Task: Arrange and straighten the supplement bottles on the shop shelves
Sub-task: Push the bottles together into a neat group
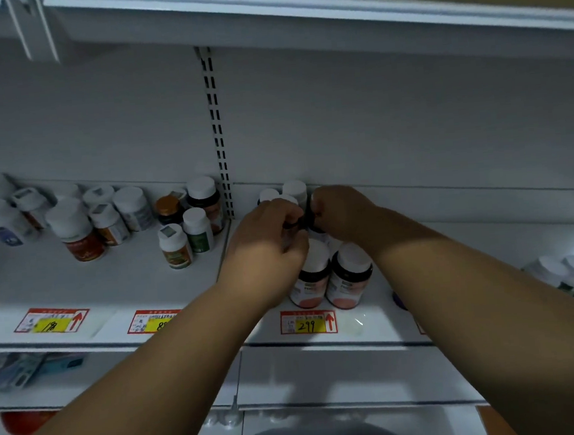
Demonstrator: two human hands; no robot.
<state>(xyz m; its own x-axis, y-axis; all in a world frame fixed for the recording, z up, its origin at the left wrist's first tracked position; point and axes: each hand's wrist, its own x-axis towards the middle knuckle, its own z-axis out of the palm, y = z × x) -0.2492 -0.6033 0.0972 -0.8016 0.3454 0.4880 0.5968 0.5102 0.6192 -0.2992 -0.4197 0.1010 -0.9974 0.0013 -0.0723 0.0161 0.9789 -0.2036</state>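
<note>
Both hands reach into a cluster of dark supplement bottles with white caps and pink labels on the white shelf (362, 324). My left hand (267, 243) curls round one bottle, mostly hidden under the fingers. My right hand (343, 213) grips another dark bottle (313, 223) right beside it. Two bottles of the same kind stand upright at the front, one on the left (312, 277) and one on the right (348, 276). More white caps (293, 189) show behind the hands near the back panel.
A loose group of mixed bottles (107, 221) stands on the left shelf section, past the slotted upright (217, 133). White-capped green-labelled bottles (572, 277) sit at the far right. Price tags (308, 322) line the shelf edge. Another shelf hangs overhead.
</note>
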